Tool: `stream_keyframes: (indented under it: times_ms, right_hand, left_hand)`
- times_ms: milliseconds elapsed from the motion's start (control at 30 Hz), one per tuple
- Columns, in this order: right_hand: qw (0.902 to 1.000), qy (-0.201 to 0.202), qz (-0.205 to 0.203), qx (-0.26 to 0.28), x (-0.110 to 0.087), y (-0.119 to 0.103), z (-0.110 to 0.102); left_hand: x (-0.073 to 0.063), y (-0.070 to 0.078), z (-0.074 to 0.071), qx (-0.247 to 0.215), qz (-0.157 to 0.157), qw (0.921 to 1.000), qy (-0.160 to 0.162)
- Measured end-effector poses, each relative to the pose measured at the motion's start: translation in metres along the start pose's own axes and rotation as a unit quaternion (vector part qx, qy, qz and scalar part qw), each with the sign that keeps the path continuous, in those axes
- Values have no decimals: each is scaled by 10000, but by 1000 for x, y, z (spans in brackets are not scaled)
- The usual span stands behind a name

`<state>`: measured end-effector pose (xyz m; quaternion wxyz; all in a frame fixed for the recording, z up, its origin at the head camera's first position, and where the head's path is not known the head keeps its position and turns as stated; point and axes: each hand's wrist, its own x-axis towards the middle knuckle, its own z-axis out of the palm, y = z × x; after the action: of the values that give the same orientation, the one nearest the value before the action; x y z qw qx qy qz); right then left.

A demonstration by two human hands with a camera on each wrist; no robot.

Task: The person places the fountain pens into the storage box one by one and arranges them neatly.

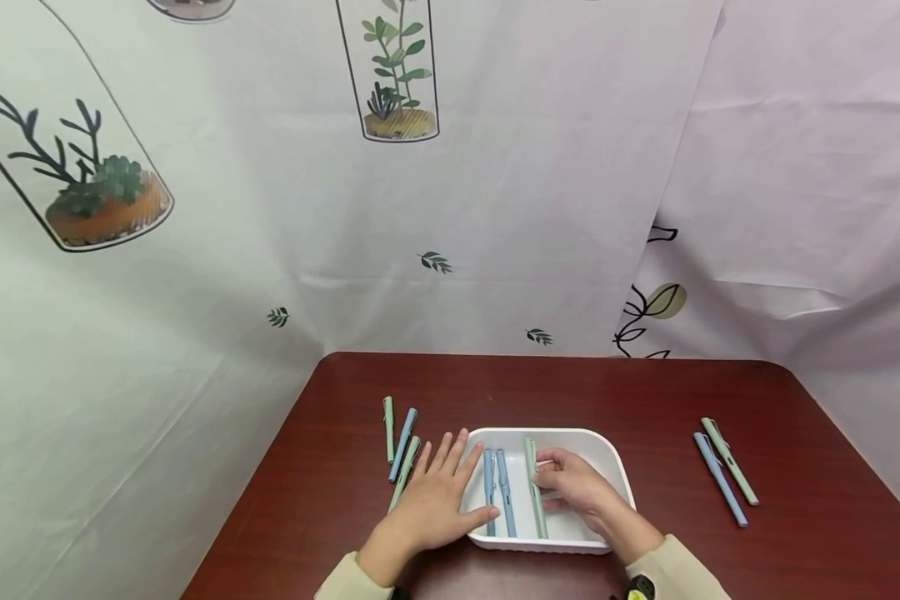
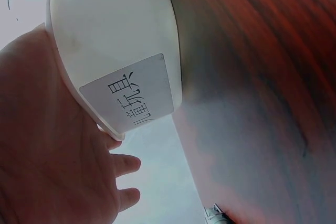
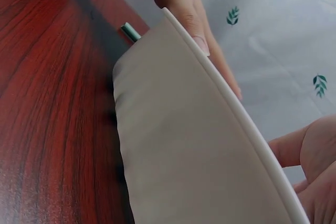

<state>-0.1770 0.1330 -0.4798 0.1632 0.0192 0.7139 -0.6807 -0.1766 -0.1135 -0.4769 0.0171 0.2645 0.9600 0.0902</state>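
Observation:
A white plastic tray (image 1: pixel 583 543) stands at the table's near side. Inside it, two blue pens (image 1: pixel 490 492) lie side by side at the left, with a light green pen (image 1: pixel 537 500) to their right. My right hand (image 1: pixel 581 487) reaches over the tray's right part and holds that green pen, thumb and fingertips at its right edge. Fingers spread, my left hand (image 1: pixel 437 500) rests across the tray's left rim, its thumb pointing over the blue pens. In the left wrist view, the tray's side (image 2: pixel 115 19) bears a printed label (image 2: pixel 131 95).
Left of the tray lie two green pens (image 1: pixel 388 429) and a blue pen (image 1: pixel 402 446), one green pen partly behind my left hand. Far right, a blue pen (image 1: pixel 720 479) and a green pen (image 1: pixel 730 461) lie together. A printed cloth (image 1: pixel 495 208) hangs behind the table (image 1: pixel 645 392).

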Motion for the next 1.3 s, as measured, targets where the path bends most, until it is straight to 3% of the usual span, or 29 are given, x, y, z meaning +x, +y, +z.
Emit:
stream_keyframes:
  times_ms: [600,900,1300]
  right_hand:
    - [9958,447,436,-664,14,3,20]
    - [9909,451,400,-1201,17,0,29]
    - [9742,635,-13,-2164,17,2,31]
  left_hand:
    - [-4,3,-1,83,82,9998,161]
    - [-4,1,-3,40,197,9995,262]
    - [0,3,-3,131,156,9996,193]
